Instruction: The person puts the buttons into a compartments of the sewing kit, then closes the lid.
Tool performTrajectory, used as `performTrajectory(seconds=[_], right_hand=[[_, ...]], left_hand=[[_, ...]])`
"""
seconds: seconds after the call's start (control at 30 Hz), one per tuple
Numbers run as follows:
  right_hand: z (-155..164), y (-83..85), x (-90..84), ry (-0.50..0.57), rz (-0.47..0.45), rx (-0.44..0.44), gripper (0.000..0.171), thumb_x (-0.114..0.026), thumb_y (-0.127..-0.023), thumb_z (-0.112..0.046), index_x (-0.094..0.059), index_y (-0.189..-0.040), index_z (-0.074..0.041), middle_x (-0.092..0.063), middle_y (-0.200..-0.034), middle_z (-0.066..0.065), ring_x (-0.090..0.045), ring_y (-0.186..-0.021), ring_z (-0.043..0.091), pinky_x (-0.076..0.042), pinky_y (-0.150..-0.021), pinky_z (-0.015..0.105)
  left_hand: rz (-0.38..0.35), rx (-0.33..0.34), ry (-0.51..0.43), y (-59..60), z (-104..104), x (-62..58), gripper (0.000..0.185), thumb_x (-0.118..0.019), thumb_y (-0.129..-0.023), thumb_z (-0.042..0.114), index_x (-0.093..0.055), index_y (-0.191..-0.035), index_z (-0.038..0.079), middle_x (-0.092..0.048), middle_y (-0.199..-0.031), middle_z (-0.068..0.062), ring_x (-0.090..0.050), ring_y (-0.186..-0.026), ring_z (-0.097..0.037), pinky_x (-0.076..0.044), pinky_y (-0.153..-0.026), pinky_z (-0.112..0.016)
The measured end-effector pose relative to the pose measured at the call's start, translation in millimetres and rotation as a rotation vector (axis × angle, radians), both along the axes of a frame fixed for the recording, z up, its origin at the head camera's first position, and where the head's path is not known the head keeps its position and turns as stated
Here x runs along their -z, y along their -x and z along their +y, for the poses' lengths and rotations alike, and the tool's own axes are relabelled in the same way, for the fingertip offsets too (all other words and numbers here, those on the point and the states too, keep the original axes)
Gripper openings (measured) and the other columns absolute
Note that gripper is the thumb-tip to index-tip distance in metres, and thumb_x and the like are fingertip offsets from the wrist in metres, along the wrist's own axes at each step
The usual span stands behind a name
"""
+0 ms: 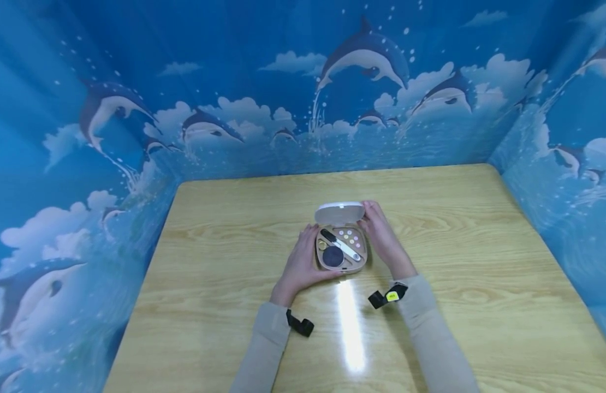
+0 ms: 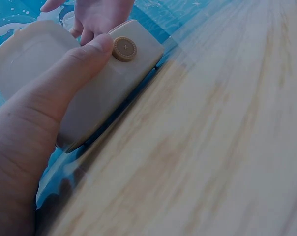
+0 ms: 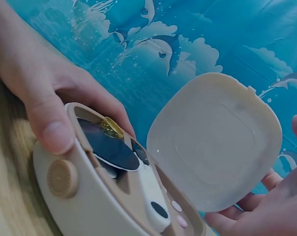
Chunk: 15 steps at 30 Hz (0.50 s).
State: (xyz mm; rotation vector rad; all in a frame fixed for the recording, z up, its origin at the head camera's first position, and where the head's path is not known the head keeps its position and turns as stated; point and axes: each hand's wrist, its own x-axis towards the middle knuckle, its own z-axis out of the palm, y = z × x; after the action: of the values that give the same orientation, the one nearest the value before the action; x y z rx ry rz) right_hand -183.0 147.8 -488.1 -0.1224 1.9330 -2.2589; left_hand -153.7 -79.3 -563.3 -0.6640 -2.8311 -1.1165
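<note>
Blue walls (image 1: 263,82) printed with leaping dolphins and clouds close in three sides of a pale wooden table (image 1: 480,262), and a bright streak of light lies on the wood between the person's forearms. Both sleeves (image 1: 433,333) are beige, each with a dark strap at the wrist.

Near the middle of the table sits a small beige case (image 1: 340,252), its rounded lid (image 1: 339,213) swung up and back on the far side. The left hand (image 1: 303,265) grips the case's left side, the thumb curled over the near edge just beside a round tan button (image 2: 124,48) on the front wall. The right hand (image 1: 381,234) is at the case's right side, with its fingers (image 3: 247,216) curled behind the raised lid and touching its back.

Inside the open tray lie a dark round disc (image 3: 109,145), a white stick-like tool with a dark end (image 1: 341,245) lying slantwise, a small gold-coloured piece (image 3: 110,127) at the left, and a few pale pink dots (image 1: 352,236) toward the far right.
</note>
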Motion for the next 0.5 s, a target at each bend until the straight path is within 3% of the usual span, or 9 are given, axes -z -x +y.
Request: performTrajectory(seconds=[0.23,0.5], right_hand=[[-2,-5.4,-0.8,-0.019,-0.012,0.048,0.033,-0.043,-0.106,-0.035,-0.041,-0.120,-0.005,-0.042,-0.127,0.007,-0.034,-0.137,0.032,-0.020,-0.123,0.042],[3,-12.3,8.9,-0.049,0.078,0.012,0.045,-0.047,-0.105,-0.036,-0.046,-0.130,0.002,-0.049,-0.140,0.016,-0.041,-0.136,0.025,-0.022,-0.122,0.040]], left_hand=[[0.000,-0.005,0.022,0.3,0,1.1,0.132,-0.077,-0.062,0.076,-0.011,-0.160,0.018,-0.017,-0.165,-0.004,-0.007,-0.152,-0.020,-0.016,-0.122,-0.049],[-0.011,-0.008,0.013,-0.5,0,1.3,0.132,-0.075,-0.063,0.078,-0.009,-0.161,0.019,-0.016,-0.165,-0.002,-0.006,-0.152,-0.021,-0.017,-0.121,-0.051]])
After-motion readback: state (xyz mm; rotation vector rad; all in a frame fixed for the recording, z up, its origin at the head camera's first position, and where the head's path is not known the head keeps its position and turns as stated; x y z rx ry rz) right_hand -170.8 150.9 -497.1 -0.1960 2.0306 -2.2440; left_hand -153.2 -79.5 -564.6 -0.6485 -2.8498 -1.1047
